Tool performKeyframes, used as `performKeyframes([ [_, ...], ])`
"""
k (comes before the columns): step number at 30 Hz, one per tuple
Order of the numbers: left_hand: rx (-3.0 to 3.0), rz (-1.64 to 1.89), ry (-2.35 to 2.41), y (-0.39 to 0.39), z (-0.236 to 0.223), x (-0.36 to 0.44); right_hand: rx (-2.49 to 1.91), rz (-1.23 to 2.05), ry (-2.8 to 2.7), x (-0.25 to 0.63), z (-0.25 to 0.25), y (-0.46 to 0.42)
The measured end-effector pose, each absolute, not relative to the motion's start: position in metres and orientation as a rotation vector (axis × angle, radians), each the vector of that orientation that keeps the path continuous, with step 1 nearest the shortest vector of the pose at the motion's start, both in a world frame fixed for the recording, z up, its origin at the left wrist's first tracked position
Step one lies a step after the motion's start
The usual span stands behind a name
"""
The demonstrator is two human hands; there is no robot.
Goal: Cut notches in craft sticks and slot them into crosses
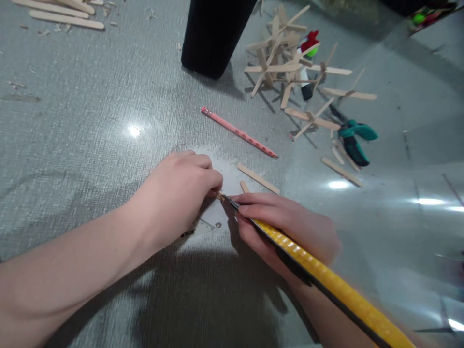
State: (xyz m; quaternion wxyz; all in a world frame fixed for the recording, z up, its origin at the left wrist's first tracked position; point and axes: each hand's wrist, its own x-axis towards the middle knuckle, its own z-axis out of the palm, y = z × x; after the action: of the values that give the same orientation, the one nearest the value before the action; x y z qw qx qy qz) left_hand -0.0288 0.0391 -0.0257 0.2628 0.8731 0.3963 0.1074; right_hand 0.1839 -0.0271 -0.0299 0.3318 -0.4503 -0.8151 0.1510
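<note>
My left hand (184,186) is closed, fingers pinched on a small wooden piece (219,196), most of which is hidden under the fingers. My right hand (286,224) grips a long yellow and black utility knife (300,256) near its front end. The knife's dark tip meets the wooden piece right beside my left fingertips. Under both hands lies a pale sheet (213,212) with a small round spot on it. Just beyond my right fingers are a cut craft stick (258,179) and a shorter stick end (244,186).
A pink pencil (239,133) lies ahead of my hands. Behind it stands a black container (217,38). Crossed craft-stick pieces (279,58) are heaped at the back right, near teal-handled cutters (355,140). Loose craft sticks (67,19) and shavings lie at the far left.
</note>
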Motion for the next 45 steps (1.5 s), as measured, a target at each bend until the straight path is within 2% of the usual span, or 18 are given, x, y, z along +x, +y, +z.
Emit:
performKeyframes([
  [18,2.402,0.338,1.036,0.04,-0.028,-0.029,-1.139,0.423,-2.157,0.188,-0.032,-0.024],
  [45,2.448,0.201,1.078,0.034,-0.024,-0.025,-1.148,0.365,-2.107,0.168,-0.025,-0.028],
])
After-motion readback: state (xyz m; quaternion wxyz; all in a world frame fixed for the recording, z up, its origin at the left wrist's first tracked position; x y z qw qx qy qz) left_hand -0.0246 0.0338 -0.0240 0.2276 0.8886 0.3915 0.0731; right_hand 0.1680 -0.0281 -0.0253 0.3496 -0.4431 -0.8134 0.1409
